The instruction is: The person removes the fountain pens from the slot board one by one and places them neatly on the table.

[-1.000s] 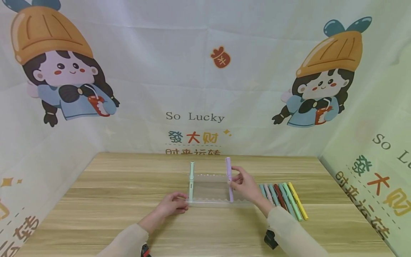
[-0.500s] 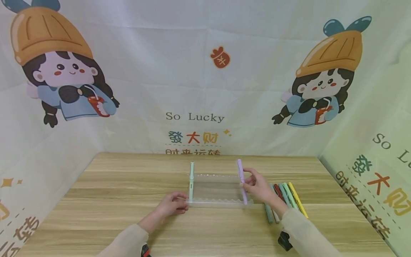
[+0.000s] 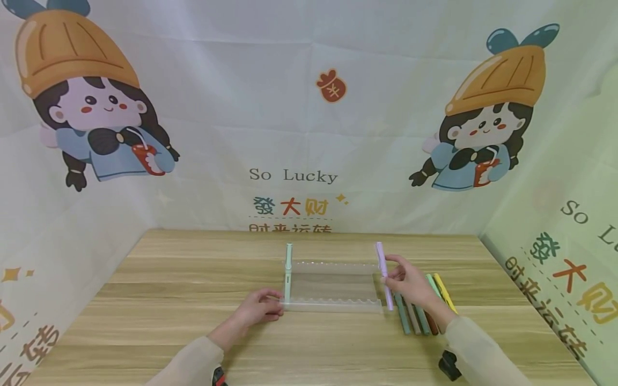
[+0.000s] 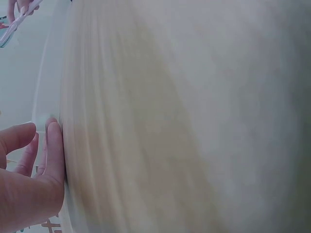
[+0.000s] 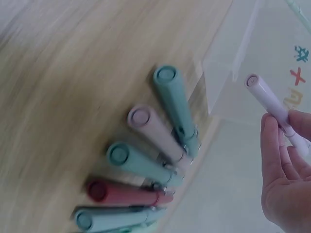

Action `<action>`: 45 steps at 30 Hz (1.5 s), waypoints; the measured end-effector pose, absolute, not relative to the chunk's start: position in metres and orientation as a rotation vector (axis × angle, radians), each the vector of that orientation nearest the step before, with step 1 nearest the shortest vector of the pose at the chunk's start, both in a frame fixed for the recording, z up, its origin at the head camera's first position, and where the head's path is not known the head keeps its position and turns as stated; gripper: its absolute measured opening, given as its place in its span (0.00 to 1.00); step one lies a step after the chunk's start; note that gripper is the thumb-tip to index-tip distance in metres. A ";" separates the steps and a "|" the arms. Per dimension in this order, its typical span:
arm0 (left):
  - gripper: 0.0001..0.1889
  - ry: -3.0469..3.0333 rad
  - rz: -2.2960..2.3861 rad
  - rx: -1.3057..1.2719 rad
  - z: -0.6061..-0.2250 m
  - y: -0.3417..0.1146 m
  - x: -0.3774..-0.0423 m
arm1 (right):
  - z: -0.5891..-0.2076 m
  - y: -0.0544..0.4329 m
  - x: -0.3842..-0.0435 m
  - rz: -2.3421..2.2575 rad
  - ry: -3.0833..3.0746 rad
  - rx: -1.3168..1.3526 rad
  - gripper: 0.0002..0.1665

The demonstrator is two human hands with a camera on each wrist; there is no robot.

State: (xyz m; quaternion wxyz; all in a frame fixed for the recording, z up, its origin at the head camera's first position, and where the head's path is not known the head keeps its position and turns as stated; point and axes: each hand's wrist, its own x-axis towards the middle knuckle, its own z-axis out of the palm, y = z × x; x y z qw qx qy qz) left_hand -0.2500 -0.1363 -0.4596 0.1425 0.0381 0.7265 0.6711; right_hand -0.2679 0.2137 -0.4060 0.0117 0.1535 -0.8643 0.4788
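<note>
In the head view a clear plastic pen rack (image 3: 333,307) with notched rails lies on the table. A mint green pen (image 3: 288,257) rests across its left end. My left hand (image 3: 258,306) is at the rack's front left corner, fingertips right at its edge, with its fingers loosely extended in the left wrist view. Beyond the rack's right end, my right hand (image 3: 410,281) pinches a lilac pen (image 3: 380,254) between thumb and fingers. The right wrist view shows the round end of that lilac pen (image 5: 265,92) above the grip.
Several capped pens lie side by side right of the rack, partly under my right hand and forearm: a teal pen (image 3: 402,316), a brownish-red pen (image 5: 126,192) and a yellow pen (image 3: 446,294) among them. A printed cloth (image 3: 289,123) hangs behind the wooden table (image 3: 193,257).
My right hand has carried the lilac pen rightward, from over the middle of the rack to just past its right end. My left hand and the mint pen have stayed put.
</note>
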 end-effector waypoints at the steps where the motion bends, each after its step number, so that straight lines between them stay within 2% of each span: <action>1: 0.15 2.097 1.935 0.111 -0.460 -0.136 -0.250 | -0.405 0.216 -0.267 1.492 -2.700 0.470 0.31; 34: 0.14 2.111 1.929 0.097 -0.459 -0.136 -0.249 | -0.412 0.302 -0.261 1.389 -2.758 0.364 0.29; 42: 0.14 2.108 1.929 0.091 -0.462 -0.136 -0.251 | -0.419 0.323 -0.262 1.518 -2.678 0.440 0.27; 45: 0.14 2.107 1.927 0.087 -0.465 -0.136 -0.253 | -0.418 0.325 -0.259 1.511 -2.704 0.378 0.27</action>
